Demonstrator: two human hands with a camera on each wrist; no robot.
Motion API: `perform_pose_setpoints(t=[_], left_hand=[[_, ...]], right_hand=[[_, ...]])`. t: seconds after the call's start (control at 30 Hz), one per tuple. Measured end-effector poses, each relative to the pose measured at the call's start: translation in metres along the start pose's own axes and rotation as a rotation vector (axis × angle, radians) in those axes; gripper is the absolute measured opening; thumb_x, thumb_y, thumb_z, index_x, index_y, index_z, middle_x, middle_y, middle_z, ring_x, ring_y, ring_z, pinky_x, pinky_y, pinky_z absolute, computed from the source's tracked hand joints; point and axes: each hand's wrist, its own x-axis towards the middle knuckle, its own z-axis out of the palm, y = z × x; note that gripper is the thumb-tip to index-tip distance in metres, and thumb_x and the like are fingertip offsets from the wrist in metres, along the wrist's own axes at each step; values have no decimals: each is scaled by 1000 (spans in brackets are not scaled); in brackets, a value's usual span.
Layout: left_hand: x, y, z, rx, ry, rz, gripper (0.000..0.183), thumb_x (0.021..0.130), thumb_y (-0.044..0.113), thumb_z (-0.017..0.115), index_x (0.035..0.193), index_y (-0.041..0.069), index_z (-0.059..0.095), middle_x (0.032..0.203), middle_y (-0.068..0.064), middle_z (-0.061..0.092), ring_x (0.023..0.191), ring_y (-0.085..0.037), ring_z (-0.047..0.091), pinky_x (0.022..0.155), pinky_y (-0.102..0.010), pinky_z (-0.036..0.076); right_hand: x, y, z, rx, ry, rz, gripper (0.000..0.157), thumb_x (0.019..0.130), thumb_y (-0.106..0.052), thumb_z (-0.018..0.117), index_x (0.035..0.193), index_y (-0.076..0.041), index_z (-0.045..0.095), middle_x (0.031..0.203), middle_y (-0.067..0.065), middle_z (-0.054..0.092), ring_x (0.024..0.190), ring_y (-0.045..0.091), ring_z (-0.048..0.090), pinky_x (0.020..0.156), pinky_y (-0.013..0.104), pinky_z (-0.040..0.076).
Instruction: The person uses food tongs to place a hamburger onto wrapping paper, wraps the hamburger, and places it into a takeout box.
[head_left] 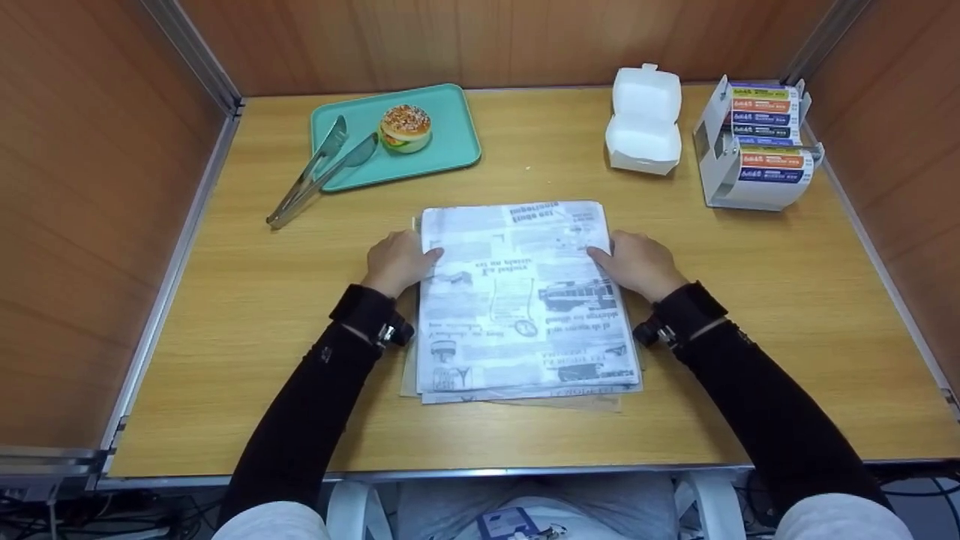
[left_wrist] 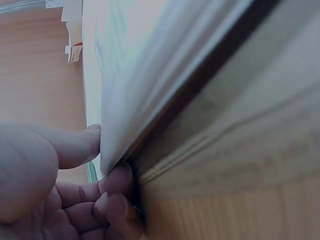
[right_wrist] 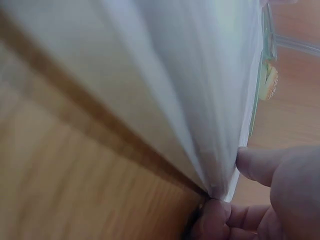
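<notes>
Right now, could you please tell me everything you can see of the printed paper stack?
The printed paper stack is whitish and roughly rectangular, with grey newspaper-style print, upside down in the head view, and an uneven near edge. The left hand and right hand pinch its sides, thumbs on top, holding those edges above plain translucent-looking sheets on the table.

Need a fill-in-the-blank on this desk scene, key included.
1. As the person sees it, the tongs lie to the ____ of the burger.
2. The white box stands with its lid ____.
3. The right hand grips the printed sheets by their ____ edge.
4. The burger sits on a green ____.

Key: left; open; right; tray.
</notes>
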Motion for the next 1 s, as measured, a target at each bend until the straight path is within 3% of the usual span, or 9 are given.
perform_pose_setpoints(t=[0.37,0.63,1.0], left_hand=[[-1,1,4,-22,4,2,59,107,46,61,64,14,36,61,3,28,53,-15,35,54,-29,31],[-1,-1,6,-16,-1,-15,53,107,47,60,71,14,40,67,2,34,59,-18,43,58,-32,36],[0,-1,3,-23,2,-4,54,107,47,61,70,15,40,64,3,33,56,-16,43,55,-31,35]], right_hand=[[0,6,-2,23,-28,-9,49,110,-52,52,111,-5,63,87,10,59,75,26,57,66,37,43],[0,7,1,-28,-9,-51,49,110,-51,52,101,-4,63,82,9,56,72,26,55,63,37,42],[1,3,-4,-19,-29,-17,48,110,-52,52,102,-6,64,82,9,58,72,26,56,64,37,42]])
